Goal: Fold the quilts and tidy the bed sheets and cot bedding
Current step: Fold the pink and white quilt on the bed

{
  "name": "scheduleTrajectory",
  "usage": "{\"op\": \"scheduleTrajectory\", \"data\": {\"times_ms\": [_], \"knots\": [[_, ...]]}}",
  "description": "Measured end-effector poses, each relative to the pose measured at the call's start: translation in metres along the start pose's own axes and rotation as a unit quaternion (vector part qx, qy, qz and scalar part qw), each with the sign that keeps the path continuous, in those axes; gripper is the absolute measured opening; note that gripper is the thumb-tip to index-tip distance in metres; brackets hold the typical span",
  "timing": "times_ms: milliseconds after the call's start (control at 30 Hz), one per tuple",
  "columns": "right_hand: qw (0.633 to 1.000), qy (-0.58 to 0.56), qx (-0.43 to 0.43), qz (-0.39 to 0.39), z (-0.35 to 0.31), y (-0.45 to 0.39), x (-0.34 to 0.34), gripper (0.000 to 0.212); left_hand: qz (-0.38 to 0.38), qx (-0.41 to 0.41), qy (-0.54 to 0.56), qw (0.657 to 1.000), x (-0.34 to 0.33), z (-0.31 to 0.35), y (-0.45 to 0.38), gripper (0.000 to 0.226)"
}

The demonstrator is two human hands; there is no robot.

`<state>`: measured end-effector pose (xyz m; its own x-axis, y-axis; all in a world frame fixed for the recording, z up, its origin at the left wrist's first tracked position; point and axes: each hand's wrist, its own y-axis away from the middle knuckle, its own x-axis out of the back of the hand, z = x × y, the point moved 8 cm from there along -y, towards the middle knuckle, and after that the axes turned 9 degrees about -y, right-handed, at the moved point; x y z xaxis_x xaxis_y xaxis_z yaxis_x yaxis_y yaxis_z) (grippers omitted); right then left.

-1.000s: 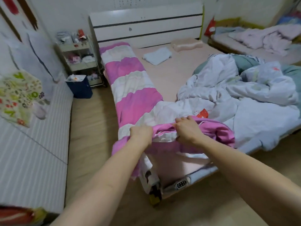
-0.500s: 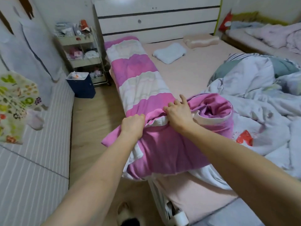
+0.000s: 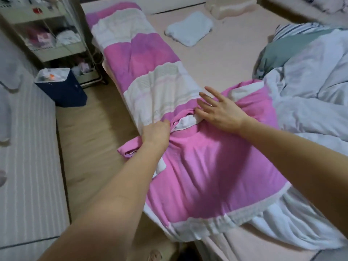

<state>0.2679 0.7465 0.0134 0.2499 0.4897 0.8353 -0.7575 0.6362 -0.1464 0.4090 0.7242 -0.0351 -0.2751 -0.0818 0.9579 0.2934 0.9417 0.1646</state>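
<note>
The left hand grips the pink-and-white striped quilt; at 2 o'clock, the right hand rests on it, fingers spread.

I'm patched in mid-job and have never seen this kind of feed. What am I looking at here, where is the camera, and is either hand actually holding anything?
There is no machine: these are a person's two bare arms, seen from a wide-angle camera worn on the head, looking forward and down. That is the only view.

The surface is a bed with a pale pink sheet. Along its left edge lies a pink and white striped quilt, its near end folded back over itself. The left hand grips the fabric at that fold. The right hand holds nothing; its fingers are spread flat over the quilt. A crumpled white and pale blue quilt is heaped on the right, and a small folded light blue cloth lies near the head end. A dark blue bin stands on the floor.
</note>
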Motion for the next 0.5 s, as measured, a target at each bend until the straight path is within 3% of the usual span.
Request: {"op": "scheduleTrajectory", "data": {"times_ms": [100,200,233,300,367,400,500], "knots": [[0.998,-0.045,-0.053,0.005,0.025,0.011,-0.028,0.035,-0.021,0.016,0.018,1.000,-0.027,0.014,-0.034,0.039],[0.977,-0.134,-0.165,0.009,0.051,0.037,-0.052,0.066,-0.065,0.045,0.029,0.996,-0.053,0.018,-0.054,0.038],[0.969,-0.139,-0.204,-0.014,0.058,0.043,-0.061,0.076,-0.077,0.056,0.033,0.995,-0.059,0.018,-0.059,0.037],[0.941,-0.157,-0.269,-0.130,0.065,0.057,-0.095,0.086,-0.107,0.061,0.030,0.992,-0.068,0.031,-0.074,0.037],[0.903,-0.196,-0.291,-0.247,0.062,0.065,-0.130,0.069,-0.128,0.048,0.032,0.990,-0.069,0.053,-0.089,0.036],[0.897,-0.217,-0.277,-0.267,0.059,0.065,-0.146,0.054,-0.140,0.040,0.032,0.989,-0.070,0.066,-0.099,0.036],[0.910,-0.251,-0.225,-0.242,0.048,0.049,-0.165,0.024,-0.152,0.016,0.025,0.988,-0.075,0.074,-0.110,0.036]]}}
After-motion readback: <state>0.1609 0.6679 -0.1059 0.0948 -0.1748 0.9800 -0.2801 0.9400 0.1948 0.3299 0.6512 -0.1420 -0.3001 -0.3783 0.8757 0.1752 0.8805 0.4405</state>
